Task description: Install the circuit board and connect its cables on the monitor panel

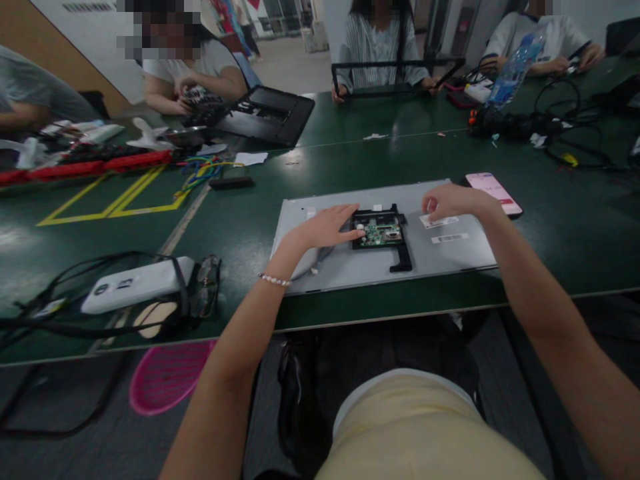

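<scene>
A flat grey display panel (330,272) lies on the green table in front of me. On its middle sits a green circuit board (383,233) in a black plastic bracket (403,259). My left hand (327,228) rests with fingers stretched out at the left side of the bracket, its thumb touching the board's edge. Grey cable (306,265) runs under that wrist. Over the panel's right part, my right hand (443,201) has its fingers curled together just above a white label (440,221); whatever they may pinch is hidden. Below it is a barcode sticker (450,238).
A phone (493,193) lies beside the panel's right end. To the left are a white device (137,285), glasses (207,287) and black cables. Across the table, people handle a black frame (395,65) and a black housing (273,115). A water bottle (513,73) stands right.
</scene>
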{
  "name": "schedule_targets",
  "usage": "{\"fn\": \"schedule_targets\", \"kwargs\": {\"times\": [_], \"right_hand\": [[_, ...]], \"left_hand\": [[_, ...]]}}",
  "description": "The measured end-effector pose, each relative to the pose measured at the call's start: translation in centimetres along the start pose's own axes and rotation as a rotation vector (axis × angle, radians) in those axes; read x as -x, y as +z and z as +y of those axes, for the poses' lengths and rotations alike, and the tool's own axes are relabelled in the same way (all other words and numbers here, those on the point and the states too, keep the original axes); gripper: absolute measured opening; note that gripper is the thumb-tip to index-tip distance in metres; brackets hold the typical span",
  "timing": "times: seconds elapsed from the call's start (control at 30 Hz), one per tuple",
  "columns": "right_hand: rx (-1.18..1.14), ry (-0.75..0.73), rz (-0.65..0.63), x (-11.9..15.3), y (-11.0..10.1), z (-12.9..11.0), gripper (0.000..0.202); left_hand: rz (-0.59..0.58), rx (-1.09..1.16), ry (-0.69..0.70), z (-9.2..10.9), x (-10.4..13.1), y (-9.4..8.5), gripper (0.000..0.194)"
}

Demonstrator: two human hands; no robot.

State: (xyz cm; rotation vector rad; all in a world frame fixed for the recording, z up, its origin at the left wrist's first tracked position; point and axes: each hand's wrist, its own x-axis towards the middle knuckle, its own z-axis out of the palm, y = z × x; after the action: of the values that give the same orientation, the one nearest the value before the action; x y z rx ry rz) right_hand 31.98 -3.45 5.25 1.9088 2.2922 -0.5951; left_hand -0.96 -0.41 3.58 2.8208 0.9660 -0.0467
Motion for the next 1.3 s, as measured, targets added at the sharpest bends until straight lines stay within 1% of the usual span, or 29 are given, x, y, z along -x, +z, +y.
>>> {"fn": "schedule_targets", "kwargs": {"times": [0.13, 0.23, 0.37, 0.47, 0.57, 0.67, 0.83, 0.93, 1.1, 1.3], "right_hand": [[-0.030, -0.031, -0.010, 0.0, -0.1, 0.0, 0.024], [-0.104, -0.053, -0.028, 0.0, -0.2, -0.1, 0.022], [-0.228, -0.109, -0.014, 0.3, -0.5, -0.9, 0.025], [-0.256, -0.150, -0.015, 0.6, -0.5, -1.9, 0.025], [-0.259, -0.180, -0.040, 0.5, -0.2, -2.5, 0.024], [-0.326, -0.199, -0.064, 0.1, 0.4, -2.6, 0.022], [-0.403, -0.206, -0.051, -0.4, 1.0, -2.4, 0.020], [-0.395, -0.227, -0.042, -0.6, 1.1, -2.4, 0.018], [-0.289, -0.253, -0.031, -1.1, 1.5, -2.5, 0.018], [-0.249, -0.255, -0.017, -0.8, 1.4, -2.8, 0.020]], "left_hand": [[0.003, -0.011, 0.010, -0.1, -0.1, 0.1, 0.082], [0.000, -0.015, 0.011, -0.2, -0.1, 0.1, 0.083], [-0.002, -0.020, 0.005, -0.2, -0.1, 0.2, 0.084], [0.001, -0.014, -0.001, -0.2, -0.1, 0.2, 0.083], [0.001, -0.008, -0.005, -0.1, -0.2, 0.2, 0.083], [0.001, -0.013, -0.003, -0.1, -0.2, 0.2, 0.084], [-0.005, -0.032, -0.005, -0.2, -0.2, 0.3, 0.084], [0.003, -0.025, 0.000, -0.2, -0.2, 0.4, 0.083], [0.006, -0.013, -0.002, -0.2, -0.2, 0.4, 0.084], [-0.007, -0.018, -0.020, -0.1, -0.2, 0.3, 0.085]]}}
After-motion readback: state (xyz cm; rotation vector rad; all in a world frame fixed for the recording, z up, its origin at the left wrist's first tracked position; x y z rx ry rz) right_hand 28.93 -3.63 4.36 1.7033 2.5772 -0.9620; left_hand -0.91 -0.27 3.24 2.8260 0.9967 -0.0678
